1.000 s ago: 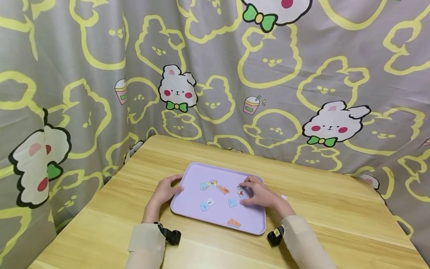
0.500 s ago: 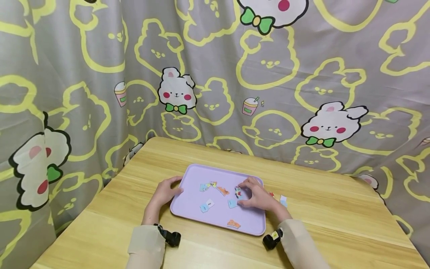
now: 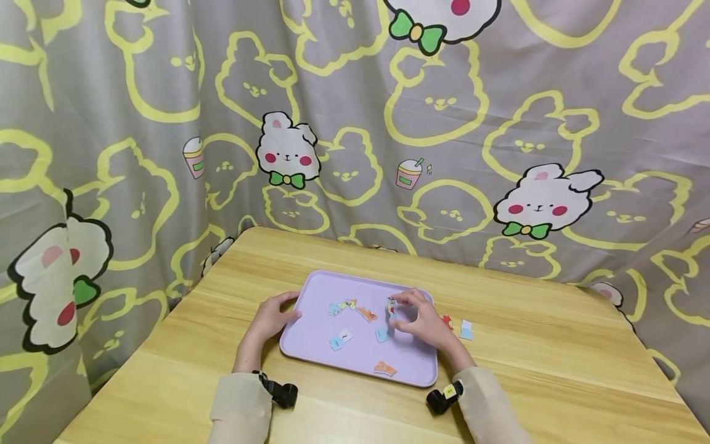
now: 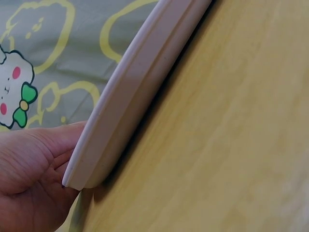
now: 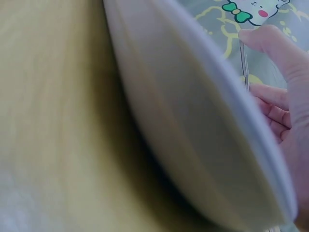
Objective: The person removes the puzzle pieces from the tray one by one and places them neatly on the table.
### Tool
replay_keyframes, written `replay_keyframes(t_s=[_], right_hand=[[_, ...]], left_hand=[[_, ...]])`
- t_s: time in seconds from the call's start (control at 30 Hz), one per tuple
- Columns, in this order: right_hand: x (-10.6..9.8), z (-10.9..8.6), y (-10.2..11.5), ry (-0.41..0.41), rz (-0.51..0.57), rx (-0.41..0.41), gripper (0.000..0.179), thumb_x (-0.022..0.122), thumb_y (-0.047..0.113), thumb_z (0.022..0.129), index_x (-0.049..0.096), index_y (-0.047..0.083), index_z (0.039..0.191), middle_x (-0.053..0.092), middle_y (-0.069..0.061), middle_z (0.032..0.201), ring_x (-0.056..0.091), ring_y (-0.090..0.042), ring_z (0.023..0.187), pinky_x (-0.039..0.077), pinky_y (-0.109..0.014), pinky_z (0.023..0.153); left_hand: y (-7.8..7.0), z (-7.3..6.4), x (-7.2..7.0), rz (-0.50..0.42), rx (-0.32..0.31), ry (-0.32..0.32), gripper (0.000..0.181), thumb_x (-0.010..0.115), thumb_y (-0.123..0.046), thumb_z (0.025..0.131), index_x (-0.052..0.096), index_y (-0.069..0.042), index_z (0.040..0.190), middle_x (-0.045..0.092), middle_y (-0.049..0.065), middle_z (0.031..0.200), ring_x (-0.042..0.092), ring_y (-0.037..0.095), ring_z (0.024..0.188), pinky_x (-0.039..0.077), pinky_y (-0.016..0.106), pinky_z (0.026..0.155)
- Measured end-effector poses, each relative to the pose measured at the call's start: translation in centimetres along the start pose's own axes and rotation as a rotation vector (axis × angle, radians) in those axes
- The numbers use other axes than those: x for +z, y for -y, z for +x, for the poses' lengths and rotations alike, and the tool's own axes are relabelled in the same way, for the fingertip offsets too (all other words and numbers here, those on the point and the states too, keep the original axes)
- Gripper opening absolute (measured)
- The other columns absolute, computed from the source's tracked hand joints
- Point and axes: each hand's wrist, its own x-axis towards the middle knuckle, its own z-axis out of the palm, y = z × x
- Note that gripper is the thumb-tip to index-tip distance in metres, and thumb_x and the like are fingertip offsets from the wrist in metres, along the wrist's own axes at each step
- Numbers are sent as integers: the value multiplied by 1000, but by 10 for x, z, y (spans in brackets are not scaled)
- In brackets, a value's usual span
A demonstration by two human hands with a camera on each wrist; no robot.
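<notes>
A lilac tray lies on the wooden table with several small picture puzzle pieces in it. My left hand grips the tray's left rim; the left wrist view shows its thumb and fingers at the pale rim. Over the right part of the tray, my right hand pinches a coloured puzzle piece on its edge between thumb and fingers. From the right wrist, that piece appears as a thin upright sliver. Just below it in the tray lies a light blue piece.
Joined blue, yellow and orange pieces lie mid-tray, a blue-and-white one below them. An orange piece is near the front rim. Right of the tray are a red piece and a blue-white piece. Patterned curtains enclose the table.
My right hand has shifted slightly left, bringing its puzzle piece up more on edge. The red and blue-white pieces beyond the tray have come into view. My left hand stays at the rim.
</notes>
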Motion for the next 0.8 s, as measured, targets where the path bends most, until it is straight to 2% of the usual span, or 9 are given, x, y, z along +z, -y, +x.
replay_keyframes(t_s=[0.23, 0.67, 0.8], right_hand=[[-3, -3, 1, -14, 5, 11, 52, 79, 27, 80, 62, 15, 127, 58, -6, 122, 57, -25, 111, 48, -45, 97], [-13, -15, -8, -51, -5, -6, 51, 79, 27, 81, 62, 15, 127, 57, -6, 122, 57, -25, 111, 49, -43, 96], [-17, -20, -10, -59, -1, -5, 52, 80, 25, 81, 62, 13, 128, 57, -7, 122, 57, -27, 111, 49, -47, 98]], left_hand=[[1, 0, 1, 10, 11, -3, 48, 64, -11, 93, 53, -7, 140, 48, 22, 147, 37, 43, 141, 31, 57, 117], [-1, -1, 0, 9, 7, 2, 49, 64, -11, 93, 52, -6, 141, 47, 23, 148, 36, 44, 142, 29, 58, 118], [1, 0, 1, 10, 12, 3, 49, 64, -11, 93, 52, -6, 140, 47, 23, 148, 36, 44, 142, 30, 58, 117]])
